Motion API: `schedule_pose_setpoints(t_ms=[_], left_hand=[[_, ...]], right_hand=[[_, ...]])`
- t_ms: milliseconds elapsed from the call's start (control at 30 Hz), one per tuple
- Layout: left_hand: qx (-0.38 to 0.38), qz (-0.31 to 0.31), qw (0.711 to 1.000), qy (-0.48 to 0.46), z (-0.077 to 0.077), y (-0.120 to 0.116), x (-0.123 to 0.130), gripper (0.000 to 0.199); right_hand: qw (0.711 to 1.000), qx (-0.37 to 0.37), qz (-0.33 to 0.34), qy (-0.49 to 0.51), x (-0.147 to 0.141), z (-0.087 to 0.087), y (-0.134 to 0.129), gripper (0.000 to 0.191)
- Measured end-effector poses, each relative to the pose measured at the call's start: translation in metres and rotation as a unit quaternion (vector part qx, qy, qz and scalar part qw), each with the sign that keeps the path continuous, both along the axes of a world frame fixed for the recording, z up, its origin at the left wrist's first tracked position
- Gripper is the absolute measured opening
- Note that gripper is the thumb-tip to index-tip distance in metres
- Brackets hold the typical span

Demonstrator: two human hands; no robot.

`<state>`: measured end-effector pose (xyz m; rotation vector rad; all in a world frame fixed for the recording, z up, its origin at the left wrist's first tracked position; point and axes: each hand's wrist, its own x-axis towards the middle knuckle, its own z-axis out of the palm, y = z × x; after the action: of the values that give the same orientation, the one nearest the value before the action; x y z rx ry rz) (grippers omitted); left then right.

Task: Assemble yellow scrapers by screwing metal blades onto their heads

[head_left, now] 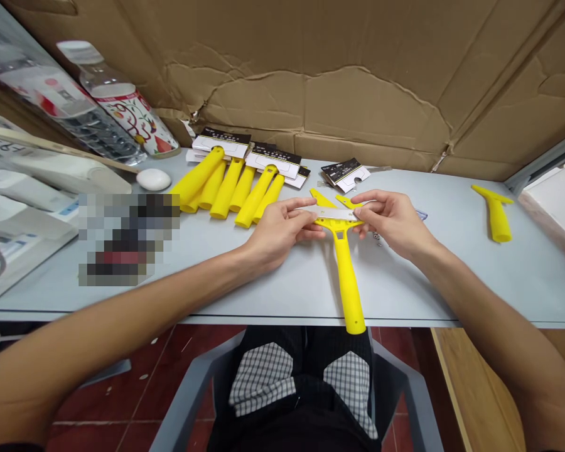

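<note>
Here are the left hand point(282, 231) and the right hand point(390, 221), right at the centre of the table, each pinching one end of a thin silver steel blade point(332, 214) between thumb and fingers, the fingers closed up rather than spread. That blade sits level across the forked head of a bright yellow plastic scraper point(344, 273), which lies flat with its long handle running to 6 o'clock, its butt end at the front edge of the pale grey table point(407, 290). Just off the right hand at 4 o'clock, small metal parts point(377, 238) lie on the tabletop. Out at 10 o'clock, a tight cluster of yellow plastic handles point(230, 188) lies side by side, with black-and-white cardboard packaging cards point(273, 162) behind them, and at 3 o'clock a lone yellow plastic handle point(496, 215) rests apart. A creased brown cardboard sheet point(311, 94) stands along the far edge.
</note>
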<state>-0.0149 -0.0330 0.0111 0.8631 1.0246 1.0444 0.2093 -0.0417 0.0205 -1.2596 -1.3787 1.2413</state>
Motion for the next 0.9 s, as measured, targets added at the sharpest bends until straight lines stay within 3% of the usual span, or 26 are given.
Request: schedule_pose_setpoints(t_ms=[567, 900], left_hand=[[0.036, -0.026, 0.998, 0.046, -0.003, -0.001, -0.002, 0.036], [0.084, -0.038, 0.991, 0.098, 0.009, -0.008, -0.004, 0.032]], right_hand=[[1.0, 0.009, 0.013, 0.001, 0.002, -0.001, 0.004, 0.034], [0.993, -0.074, 0.057, 0.065, 0.009, 0.001, 0.005, 0.025]])
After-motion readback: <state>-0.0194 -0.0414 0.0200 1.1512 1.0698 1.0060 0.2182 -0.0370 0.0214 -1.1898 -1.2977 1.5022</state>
